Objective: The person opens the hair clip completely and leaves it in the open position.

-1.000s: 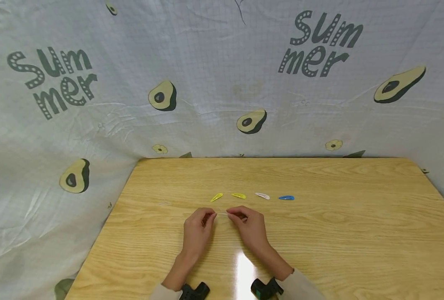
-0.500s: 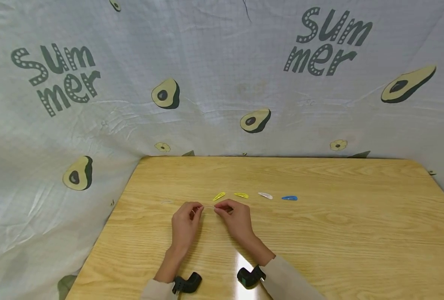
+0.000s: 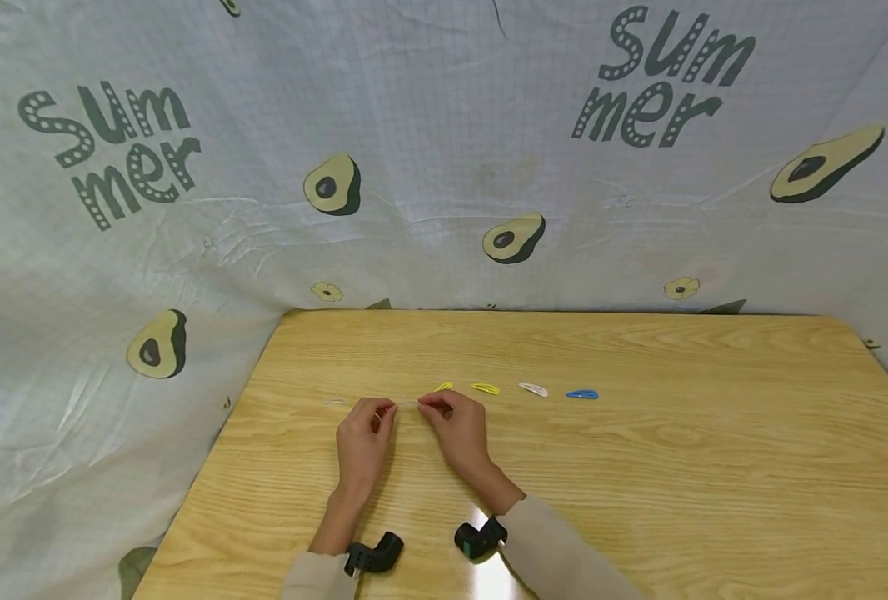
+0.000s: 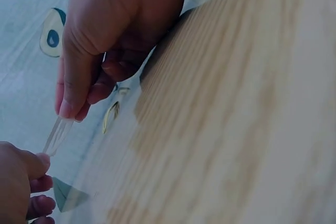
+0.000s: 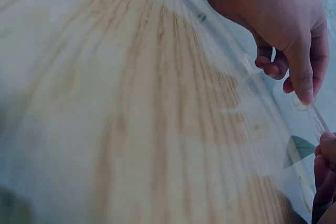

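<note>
Clear clip (image 3: pixel 407 404) pinched btwn both hands, L (image 3: pixel 362 446) & R (image 3: pixel 455 429)

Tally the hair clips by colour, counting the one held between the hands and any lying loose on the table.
Clear hair clip, pinched between left hand and right hand: 1
Yellow hair clips: 2
White hair clip: 1
Blue hair clip: 1
Total: 5

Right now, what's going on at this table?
A person holds a clear hair clip between both hands, just above the wooden table. The left hand pinches one end, the right hand the other. Behind the hands lies a row of clips: a yellow clip partly hidden by the right hand, a second yellow clip, a white clip and a blue clip.
</note>
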Demonstrator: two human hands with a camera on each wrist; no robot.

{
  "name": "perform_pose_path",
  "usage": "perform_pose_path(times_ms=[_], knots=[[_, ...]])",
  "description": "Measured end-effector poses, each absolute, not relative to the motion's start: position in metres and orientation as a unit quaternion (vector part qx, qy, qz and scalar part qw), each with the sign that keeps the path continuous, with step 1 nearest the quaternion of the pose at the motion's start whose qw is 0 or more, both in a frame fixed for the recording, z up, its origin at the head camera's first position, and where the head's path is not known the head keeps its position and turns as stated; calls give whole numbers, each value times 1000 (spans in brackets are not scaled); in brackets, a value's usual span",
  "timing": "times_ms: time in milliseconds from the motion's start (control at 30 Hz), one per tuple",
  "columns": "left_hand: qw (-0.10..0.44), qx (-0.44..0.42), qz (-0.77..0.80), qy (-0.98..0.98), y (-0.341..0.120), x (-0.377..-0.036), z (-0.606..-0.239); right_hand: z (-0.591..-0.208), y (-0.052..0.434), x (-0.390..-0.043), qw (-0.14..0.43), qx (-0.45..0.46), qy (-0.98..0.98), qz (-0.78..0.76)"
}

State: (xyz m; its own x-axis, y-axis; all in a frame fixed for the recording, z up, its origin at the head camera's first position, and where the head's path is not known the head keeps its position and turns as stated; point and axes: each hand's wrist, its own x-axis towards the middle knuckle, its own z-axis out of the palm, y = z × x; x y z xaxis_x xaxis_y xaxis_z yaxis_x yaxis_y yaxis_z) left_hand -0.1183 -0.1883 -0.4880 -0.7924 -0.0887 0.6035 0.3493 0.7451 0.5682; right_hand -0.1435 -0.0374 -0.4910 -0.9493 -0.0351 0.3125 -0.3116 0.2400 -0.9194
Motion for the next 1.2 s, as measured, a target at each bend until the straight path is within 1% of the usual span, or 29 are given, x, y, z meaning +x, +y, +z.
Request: perform_pose_path(times_ms=[267, 567, 933, 1200], knots=[[309, -70, -332, -889, -193, -123, -495, -494, -46, -149, 129, 106, -807, 566], [298, -32, -303, -905, -199, -128, -497, -494, -58, -152, 140, 109, -861, 476], [274, 5, -283, -919, -202, -129, -494, -492, -66, -156, 114, 103, -891, 426], [279, 17, -278, -919, -201, -132, -495, -494, -66, -159, 121, 121, -899, 402]])
